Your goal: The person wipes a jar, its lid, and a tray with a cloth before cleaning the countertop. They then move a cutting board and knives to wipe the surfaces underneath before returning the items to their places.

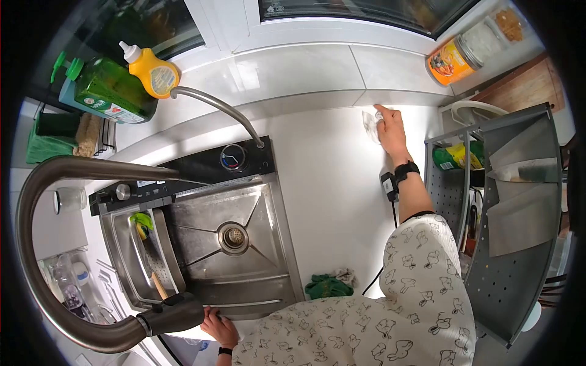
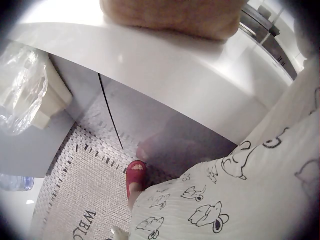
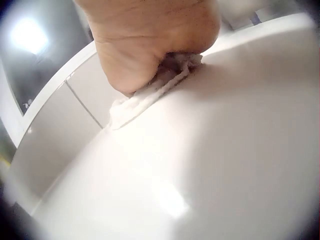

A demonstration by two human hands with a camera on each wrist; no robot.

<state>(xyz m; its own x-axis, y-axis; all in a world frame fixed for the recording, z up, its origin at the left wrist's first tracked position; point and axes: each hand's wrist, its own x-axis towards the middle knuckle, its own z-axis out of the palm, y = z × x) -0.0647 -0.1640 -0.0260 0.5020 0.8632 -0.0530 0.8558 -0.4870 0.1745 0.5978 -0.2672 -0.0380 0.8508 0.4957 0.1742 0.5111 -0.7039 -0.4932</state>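
right hand at about 1 o'clock of the head view, arm stretched far across the white counter toward the back edge. the hand presses a small whitish cloth flat onto the counter, just short of the tiled upstand; index finger points toward 12 o'clock. right wrist view: the cloth is bunched under the palm, fingers curled over it, its loose edge trailing out toward 8 o'clock.

handling, judged: cloth looks thin, soft and limp, very light; it will crumple, not slide as one piece. best taken in a bunch under the palm, as now, not by an edge. not fragile.

left hand at 6 o'clock, resting on the front rim of the steel sink. fingers lie over the edge; whether they clamp it or just rest, cannot tell. left wrist view shows only the underside of the counter edge.

a green rag lies near the sink's right front corner, well apart from the right hand.
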